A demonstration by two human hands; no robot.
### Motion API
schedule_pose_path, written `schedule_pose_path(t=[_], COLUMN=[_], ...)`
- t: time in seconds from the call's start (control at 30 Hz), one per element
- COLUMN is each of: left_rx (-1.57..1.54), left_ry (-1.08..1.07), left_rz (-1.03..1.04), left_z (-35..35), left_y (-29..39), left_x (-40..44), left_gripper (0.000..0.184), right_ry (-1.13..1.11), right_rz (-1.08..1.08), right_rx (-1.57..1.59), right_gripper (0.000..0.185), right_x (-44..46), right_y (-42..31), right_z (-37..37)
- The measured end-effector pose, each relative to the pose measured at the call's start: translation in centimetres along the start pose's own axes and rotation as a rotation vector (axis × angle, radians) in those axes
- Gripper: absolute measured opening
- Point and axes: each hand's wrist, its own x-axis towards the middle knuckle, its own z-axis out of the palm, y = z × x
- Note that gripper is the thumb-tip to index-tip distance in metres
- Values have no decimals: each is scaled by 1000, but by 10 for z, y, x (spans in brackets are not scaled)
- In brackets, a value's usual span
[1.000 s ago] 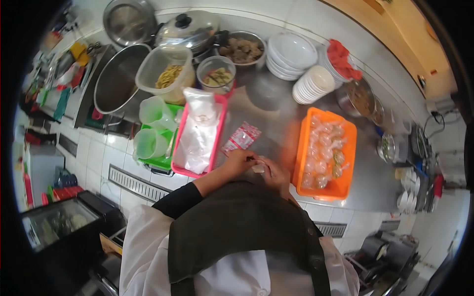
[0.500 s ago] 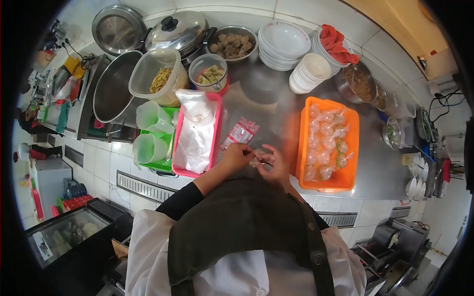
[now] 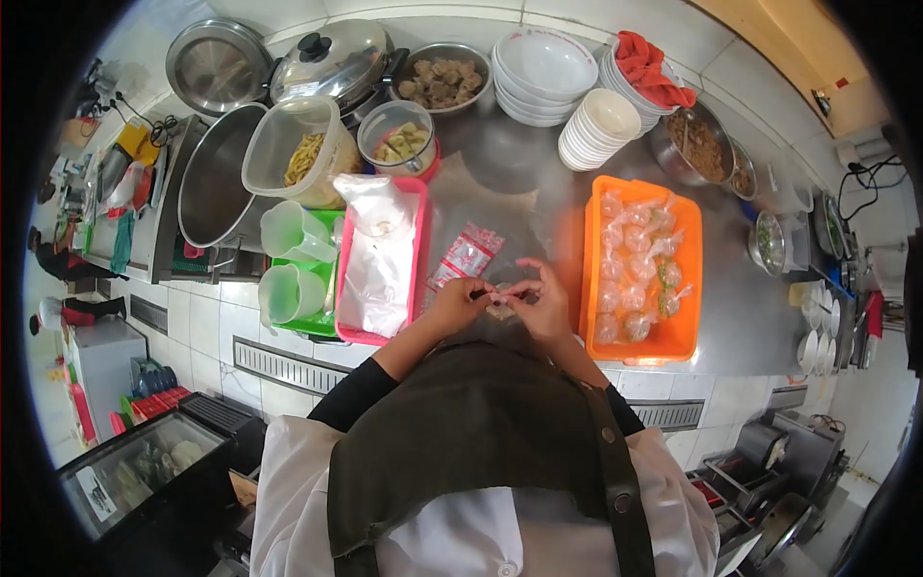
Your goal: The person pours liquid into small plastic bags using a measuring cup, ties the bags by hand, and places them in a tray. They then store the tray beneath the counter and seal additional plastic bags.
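Both hands meet in front of the apron. My left hand (image 3: 460,306) pinches the top of a small clear plastic bag (image 3: 501,311) with pale contents. Thumb and index finger of my right hand (image 3: 544,306) close on the same bag from the other side, its other fingers raised. Just beyond my left hand lies a red-and-white printed packet (image 3: 468,254). An orange basket (image 3: 692,288) with several small knotted bags stands to the right. On the left, a pink tray (image 3: 420,231) holds clear plastic bags.
Green measuring cups (image 3: 291,294) stand in a green tray left of the pink one. Behind are a tub of yellow strips (image 3: 260,159), a lidded pot (image 3: 332,62), a bowl of meat (image 3: 440,79) and stacked white bowls (image 3: 543,67). Two people are at the far left.
The view has shifted slightly. My hands have come closer together on the small bag, and my right fingers have moved from spread to pinching at its top.
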Motion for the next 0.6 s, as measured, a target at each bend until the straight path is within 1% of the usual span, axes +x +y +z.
schedule_pose_path(t=[0.03,0.07,0.13,0.23,0.27,0.3,0.33,0.4,0.43,0.47,0.53,0.6], left_rx=[79,158,114,100,178,191,241,195,86,159,166,118], left_ry=[0,0,19,131,161,204,255,272,228,178,181,137], left_rz=[8,16,107,212,319,372,373,345,317,212,188,197], left_z=[-3,-4,-2,0,-3,-4,-7,-2,-6,-9,-14,-15], left_y=[8,14,10,3,11,12,23,-2,-5,-5,-1,4], left_x=[-2,-2,0,0,-5,-6,-11,-2,-1,-1,-9,-8], left_gripper=[14,13,11,10,12,10,8,9,9,13,15,18], right_ry=[-30,-48,-85,-131,-152,-198,-142,-161,-146,-139,-131,-134], right_rz=[27,18,0,-340,-450,-386,-457,-525,-570,-555,-530,-502], right_rx=[12,-56,-189,-408,-526,-572,-568,-586,-619,-627,-662,-700], right_gripper=[47,41,29,13,9,13,12,10,10,10,10,10], right_x=[3,5,9,15,19,19,20,23,23,20,18,14], right_y=[0,0,-11,17,4,-8,-3,4,5,7,2,-4], right_z=[-3,-6,-8,-11,-10,-8,-3,1,4,9,10,10])
